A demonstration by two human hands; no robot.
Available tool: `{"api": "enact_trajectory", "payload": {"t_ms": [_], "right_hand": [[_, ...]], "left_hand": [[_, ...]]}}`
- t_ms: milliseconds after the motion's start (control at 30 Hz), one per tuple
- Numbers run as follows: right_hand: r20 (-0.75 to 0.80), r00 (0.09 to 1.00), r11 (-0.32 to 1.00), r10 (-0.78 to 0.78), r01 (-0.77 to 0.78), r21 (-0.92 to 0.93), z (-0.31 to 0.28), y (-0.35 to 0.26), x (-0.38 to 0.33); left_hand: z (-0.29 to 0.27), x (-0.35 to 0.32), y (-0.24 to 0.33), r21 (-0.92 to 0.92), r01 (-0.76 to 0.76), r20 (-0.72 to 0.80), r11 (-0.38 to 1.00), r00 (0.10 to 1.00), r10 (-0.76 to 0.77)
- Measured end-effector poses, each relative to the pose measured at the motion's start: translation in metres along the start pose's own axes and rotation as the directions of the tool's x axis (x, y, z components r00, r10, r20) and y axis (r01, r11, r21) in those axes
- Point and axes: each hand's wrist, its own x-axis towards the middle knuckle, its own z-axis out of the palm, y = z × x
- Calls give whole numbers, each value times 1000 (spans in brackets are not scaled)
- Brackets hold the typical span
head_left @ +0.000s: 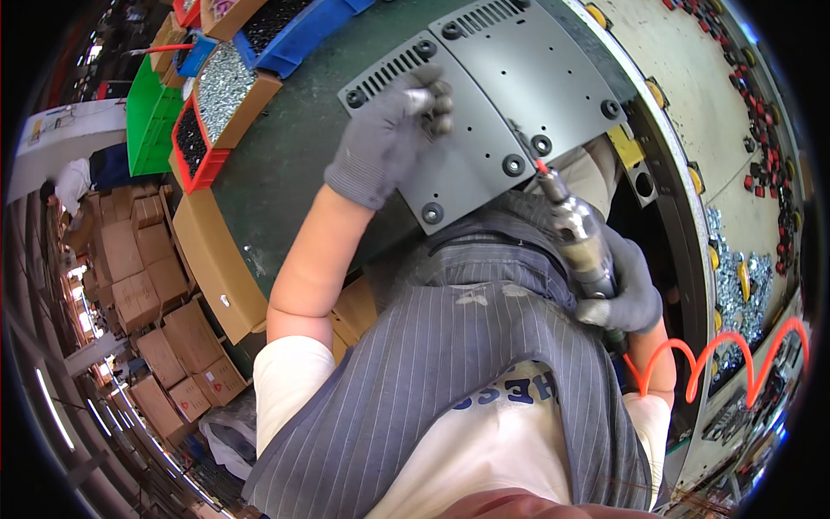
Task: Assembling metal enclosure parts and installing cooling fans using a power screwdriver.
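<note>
Two dark grey metal panels, a left one [474,177] and a right one [553,73], lie side by side on the green work surface [285,156]. Both have vent slots, small holes and round black feet [513,164]. Over the left panel, my gloved left hand [389,130] has its fingers curled in, slightly blurred; whatever is between them is hidden. In my gloved right hand [635,290] is a pneumatic screwdriver [581,233], fingers wrapped round its body. Its red-tipped end points up beside a foot at the near edge of the right panel. An orange coiled hose [700,359] trails from the tool.
Beyond my left arm stand a box of silver screws [226,91], a red bin [204,173] of black screws, a blue bin [303,52] and a green bin [151,121]. Stacked cartons [143,303] and another person [76,186] are farther left. A conveyor with yellow wheels [696,177] runs along the right.
</note>
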Motion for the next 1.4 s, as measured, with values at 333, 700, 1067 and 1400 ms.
{"api": "enact_trajectory", "payload": {"t_ms": [333, 700, 1067, 1400], "right_hand": [[-170, 972, 986, 160, -164, -9, -15, 67, -35], [-117, 985, 992, 126, -127, -2, -15, 71, -25], [-148, 984, 955, 97, -134, -265, -15, 67, -19], [-157, 986, 935, 55, -106, -339, -20, 61, -14]], "left_hand": [[-3, 26, -21, -228, 14, 32, 974, 999, -7], [-14, 23, -26, -56, 34, -43, 998, 998, -36], [-12, 19, -28, -10, 15, -16, 1000, 1000, -15], [-14, 21, -33, 11, -47, -59, 999, 997, 47]]}}
